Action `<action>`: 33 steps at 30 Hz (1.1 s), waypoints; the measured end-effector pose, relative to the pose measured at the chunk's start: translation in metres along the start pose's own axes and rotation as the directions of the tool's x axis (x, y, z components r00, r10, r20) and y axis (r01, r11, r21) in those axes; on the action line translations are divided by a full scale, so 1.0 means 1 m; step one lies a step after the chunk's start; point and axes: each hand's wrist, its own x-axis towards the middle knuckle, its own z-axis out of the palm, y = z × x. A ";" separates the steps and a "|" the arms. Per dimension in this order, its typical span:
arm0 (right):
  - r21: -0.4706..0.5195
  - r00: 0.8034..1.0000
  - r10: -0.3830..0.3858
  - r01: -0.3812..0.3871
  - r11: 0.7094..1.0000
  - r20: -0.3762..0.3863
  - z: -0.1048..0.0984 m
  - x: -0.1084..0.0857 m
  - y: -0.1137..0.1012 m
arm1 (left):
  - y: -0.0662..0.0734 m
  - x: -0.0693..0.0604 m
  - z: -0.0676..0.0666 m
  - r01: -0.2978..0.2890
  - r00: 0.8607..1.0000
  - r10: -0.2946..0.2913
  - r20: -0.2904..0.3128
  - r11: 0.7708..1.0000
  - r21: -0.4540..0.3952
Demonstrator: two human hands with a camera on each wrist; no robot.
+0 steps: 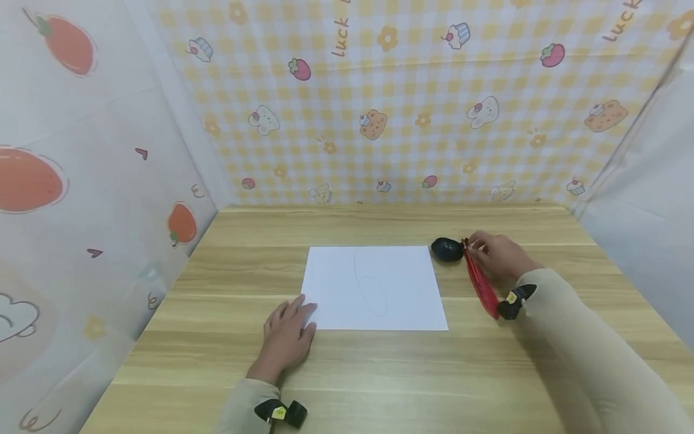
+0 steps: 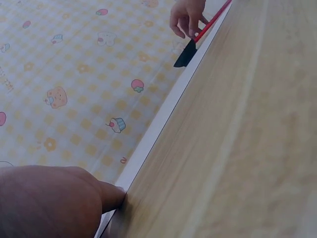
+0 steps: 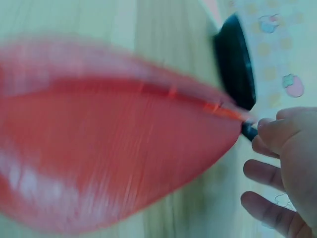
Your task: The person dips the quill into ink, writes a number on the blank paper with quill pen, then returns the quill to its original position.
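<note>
A white sheet of paper (image 1: 336,271) lies on the table, bearing a thin drawn line that curves into a long oval. My left hand (image 1: 287,337) rests at its near left corner, fingers stretched and touching the edge. Farther right, my right hand (image 1: 501,256) holds the far tip of a long, glossy red leaf-shaped thing (image 3: 124,163). Thumb and forefinger pinch its small dark end (image 3: 249,130), while the other fingers hang apart. A thin orange-red strip runs along the red surface towards that end; whether it is a separate piece I cannot tell.
Between the paper's far right corner and the red thing sits a rounded black object (image 1: 447,249). The wooden table (image 1: 347,380) ends at a yellow checked cloth (image 1: 347,163) behind. A white printed cloth (image 1: 108,181) hangs on the left and a pale cloth (image 1: 645,199) on the right.
</note>
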 end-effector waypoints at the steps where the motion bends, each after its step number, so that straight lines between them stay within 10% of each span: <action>1: 0.023 1.000 0.019 -0.018 1.000 -0.009 0.000 -0.001 -0.001 | 0.000 0.000 0.000 -0.001 1.000 0.001 -0.002 1.000 -0.004; 22: 0.260 0.935 0.190 -0.112 0.959 -0.299 0.016 -0.081 -0.051 | -0.002 0.001 -0.001 -0.043 0.995 0.039 -0.096 0.998 -0.045; 33: 0.158 0.897 0.113 -0.050 0.986 -0.426 0.036 -0.128 -0.079 | -0.008 -0.012 -0.023 -0.115 0.901 0.135 -0.412 0.991 0.072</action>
